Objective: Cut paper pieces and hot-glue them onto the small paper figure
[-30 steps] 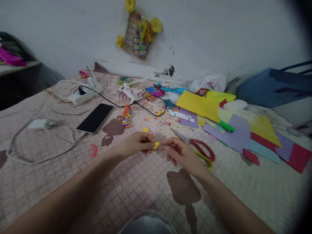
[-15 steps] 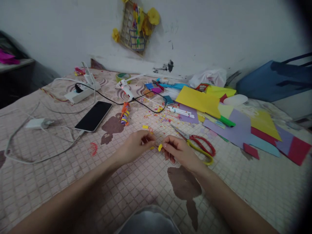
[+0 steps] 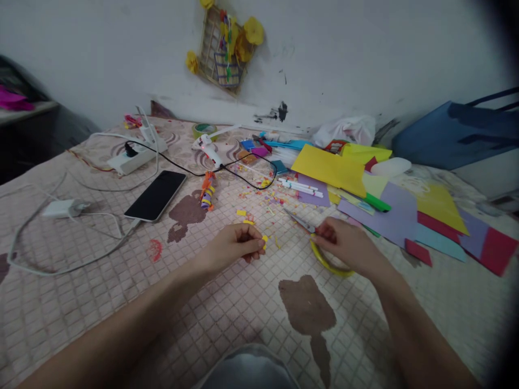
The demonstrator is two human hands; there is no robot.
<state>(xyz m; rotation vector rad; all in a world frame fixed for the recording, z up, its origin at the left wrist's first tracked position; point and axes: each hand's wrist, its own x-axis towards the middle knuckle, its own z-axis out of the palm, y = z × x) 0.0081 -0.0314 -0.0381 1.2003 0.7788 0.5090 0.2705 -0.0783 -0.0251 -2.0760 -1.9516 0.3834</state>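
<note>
A small yellow paper piece (image 3: 265,241) is pinched between the thumb and fingers of my left hand (image 3: 237,242). My right hand (image 3: 344,240) is closed over the red handle of the scissors (image 3: 330,265), which lie on the cloth with blades pointing up and left. Their yellow handle loop shows below my fingers. Beyond my left hand are yellow paper scraps (image 3: 241,213), and a thin yellow strip (image 3: 278,242) rests between the hands. A little figure of orange, purple and yellow paper strips (image 3: 207,192) stands further back.
A phone (image 3: 156,195) on a charging cable lies at left, near a power strip (image 3: 132,156). At the back is a hot glue gun (image 3: 208,150) with a black cord. Coloured paper sheets (image 3: 330,167) and white sticks (image 3: 300,187) spread across the right. Tape (image 3: 204,129) sits behind.
My right hand has left the yellow piece and moved right onto the scissors' handle. The yellow piece is now in my left hand, which has stayed near the same spot.
</note>
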